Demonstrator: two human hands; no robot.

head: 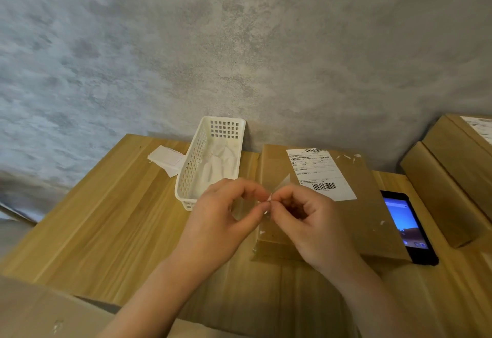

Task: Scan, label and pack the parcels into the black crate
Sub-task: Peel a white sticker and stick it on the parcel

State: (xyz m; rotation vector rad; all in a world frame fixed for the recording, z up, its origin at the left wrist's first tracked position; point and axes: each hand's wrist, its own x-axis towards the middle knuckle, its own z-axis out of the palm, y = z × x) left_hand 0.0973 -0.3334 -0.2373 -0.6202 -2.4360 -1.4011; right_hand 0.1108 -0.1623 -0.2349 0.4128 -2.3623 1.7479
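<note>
Just beyond right hand (306, 220): labelled parcel (354, 220)

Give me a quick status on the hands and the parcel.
Left hand and right hand pinching a clear backing sheet together. Parcel flat on table, one label on. Phone beside it, nothing blocking.

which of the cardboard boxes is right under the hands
The flat box in the middle of the table, with a white shipping label on top and the phone beside it. The other boxes are stacked at the far right, away from both hands.
</note>
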